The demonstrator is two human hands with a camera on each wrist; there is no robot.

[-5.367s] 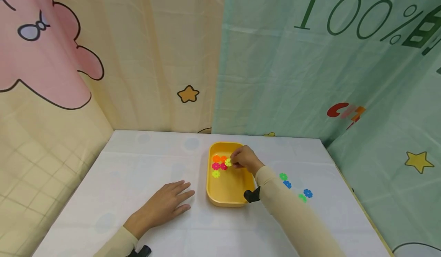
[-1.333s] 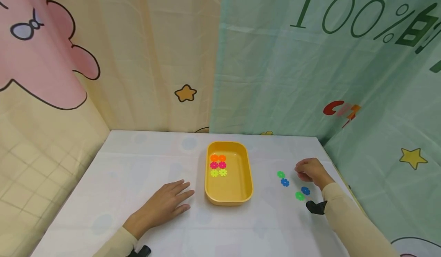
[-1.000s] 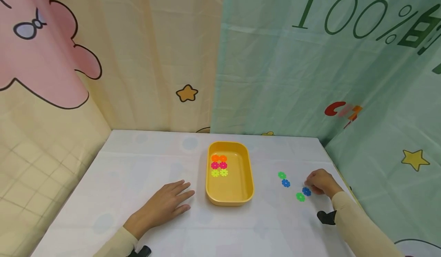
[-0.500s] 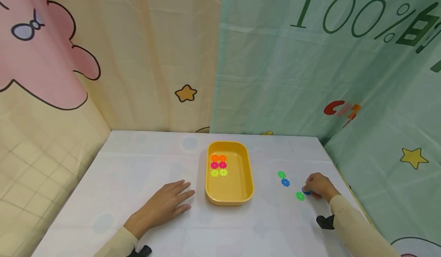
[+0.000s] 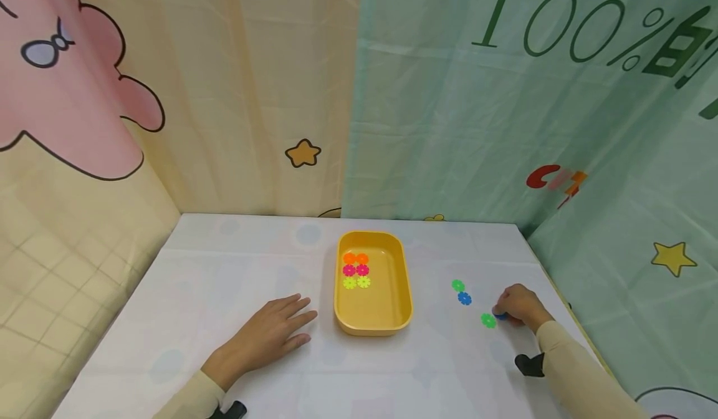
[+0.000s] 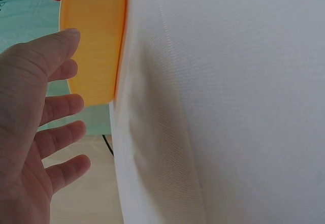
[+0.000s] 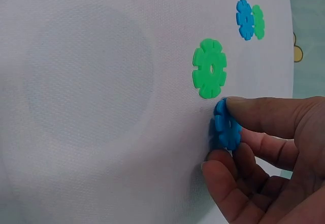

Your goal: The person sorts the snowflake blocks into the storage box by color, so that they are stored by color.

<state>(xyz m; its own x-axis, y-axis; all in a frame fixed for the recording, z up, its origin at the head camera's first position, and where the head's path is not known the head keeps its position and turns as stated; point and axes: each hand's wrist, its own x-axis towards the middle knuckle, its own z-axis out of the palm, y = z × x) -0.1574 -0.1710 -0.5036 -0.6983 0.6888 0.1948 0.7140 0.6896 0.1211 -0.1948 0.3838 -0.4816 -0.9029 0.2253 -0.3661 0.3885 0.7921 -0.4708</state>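
My right hand [image 5: 519, 305] pinches a blue snowflake disc [image 7: 228, 126] between thumb and fingers, and the disc stands tilted close over the tabletop. Just left of it lies a green snowflake disc [image 7: 209, 68]. Farther off, another blue disc [image 5: 464, 298] and another green disc [image 5: 458, 285] lie edge to edge. Fingers spread, my left hand [image 5: 270, 333] is over the white table left of the yellow tray [image 5: 373, 319]. Along the tray's left side sit paired discs: orange [image 5: 349, 258], pink [image 5: 349, 270] and yellow-green [image 5: 350, 283].
The white cloth-covered table [image 5: 426, 369] meets printed curtains [image 5: 437, 126] at its back and sides. Black straps with cameras show at the left wrist [image 5: 229, 410] and the right wrist [image 5: 530, 365].
Since the oldest frame, my right hand has let go of a yellow-green disc in the tray and moved right to the loose discs. It now pinches the blue one. My left hand has stayed still.
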